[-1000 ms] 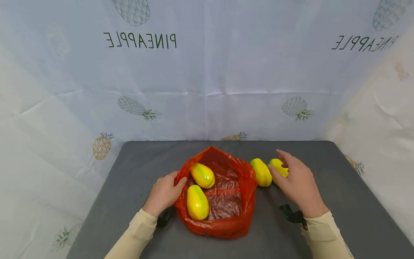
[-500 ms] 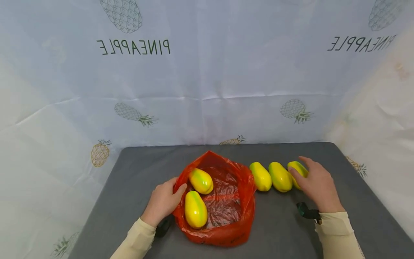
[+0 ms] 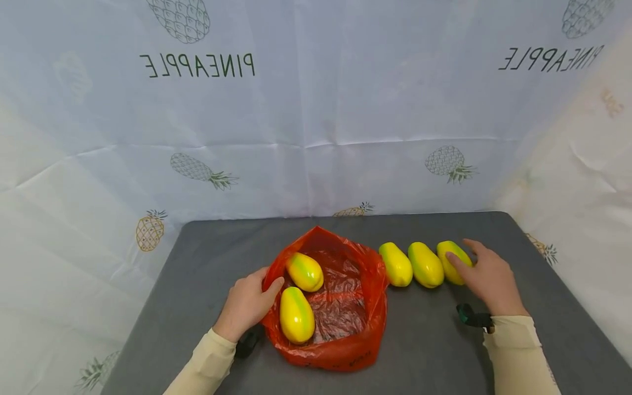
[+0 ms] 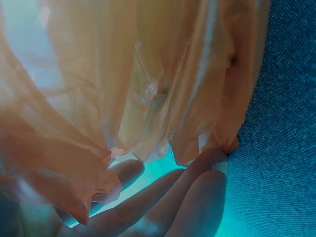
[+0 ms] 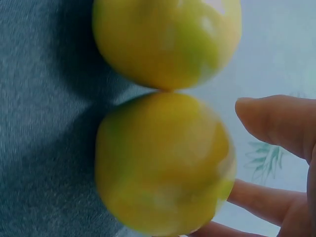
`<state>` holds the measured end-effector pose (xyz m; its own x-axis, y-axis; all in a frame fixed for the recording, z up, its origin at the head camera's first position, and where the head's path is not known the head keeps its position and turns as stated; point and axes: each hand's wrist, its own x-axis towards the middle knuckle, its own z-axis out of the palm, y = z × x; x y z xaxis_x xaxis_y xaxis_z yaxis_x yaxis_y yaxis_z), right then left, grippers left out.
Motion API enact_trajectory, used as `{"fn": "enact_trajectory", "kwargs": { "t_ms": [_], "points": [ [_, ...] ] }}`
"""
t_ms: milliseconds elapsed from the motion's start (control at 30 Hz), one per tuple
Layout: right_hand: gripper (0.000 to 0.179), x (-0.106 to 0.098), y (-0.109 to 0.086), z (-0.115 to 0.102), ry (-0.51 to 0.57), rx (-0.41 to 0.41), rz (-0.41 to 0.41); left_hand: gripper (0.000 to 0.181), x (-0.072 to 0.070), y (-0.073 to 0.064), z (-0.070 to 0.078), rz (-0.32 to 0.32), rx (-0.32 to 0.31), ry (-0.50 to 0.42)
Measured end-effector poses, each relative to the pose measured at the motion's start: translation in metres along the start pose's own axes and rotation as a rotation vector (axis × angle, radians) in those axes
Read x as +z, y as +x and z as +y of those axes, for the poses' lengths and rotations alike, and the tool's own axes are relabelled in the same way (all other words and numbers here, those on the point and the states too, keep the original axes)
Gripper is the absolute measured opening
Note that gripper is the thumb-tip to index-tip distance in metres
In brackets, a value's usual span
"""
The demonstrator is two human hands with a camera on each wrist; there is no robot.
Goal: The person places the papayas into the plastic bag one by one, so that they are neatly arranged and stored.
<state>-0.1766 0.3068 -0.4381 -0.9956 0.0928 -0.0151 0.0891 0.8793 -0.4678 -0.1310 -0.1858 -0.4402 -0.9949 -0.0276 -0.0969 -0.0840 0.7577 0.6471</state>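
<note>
A red plastic bag (image 3: 345, 351) stands with its mouth wide on the grey table, and two yellow papayas with green streaks lie inside: an upper papaya (image 3: 305, 272) and a lower papaya (image 3: 297, 316). My left hand (image 3: 247, 302) holds the bag's left rim, thumb inside and fingers outside; the left wrist view shows the fingers against the bag's film (image 4: 118, 74). Right of the bag, a row of three papayas begins with one papaya (image 3: 396, 265) beside the rim, then a middle papaya (image 3: 425, 265). Around the rightmost papaya (image 3: 452, 262) my right hand (image 3: 491, 280) is spread, thumb apart from it.
The grey table (image 3: 424, 351) reaches back to a white pineapple-print cloth (image 3: 316, 181), which rises behind it and along both sides. In the right wrist view, the rightmost papaya touches its neighbour. A dark wrist strap (image 3: 474, 317) is at my right cuff.
My right hand has moved right, from the middle papaya to the rightmost one, uncovering the row. The left hand keeps its hold on the bag. The head view has shifted slightly.
</note>
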Motion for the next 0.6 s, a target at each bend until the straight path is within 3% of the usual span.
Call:
{"fn": "enact_trajectory", "kwargs": {
  "t_ms": [600],
  "points": [
    [0.096,0.0023,0.0049,0.0090,-0.003,0.053,-0.100,0.028,0.0004,0.0000,0.0009,0.016,-0.013,0.004]
  ]
}}
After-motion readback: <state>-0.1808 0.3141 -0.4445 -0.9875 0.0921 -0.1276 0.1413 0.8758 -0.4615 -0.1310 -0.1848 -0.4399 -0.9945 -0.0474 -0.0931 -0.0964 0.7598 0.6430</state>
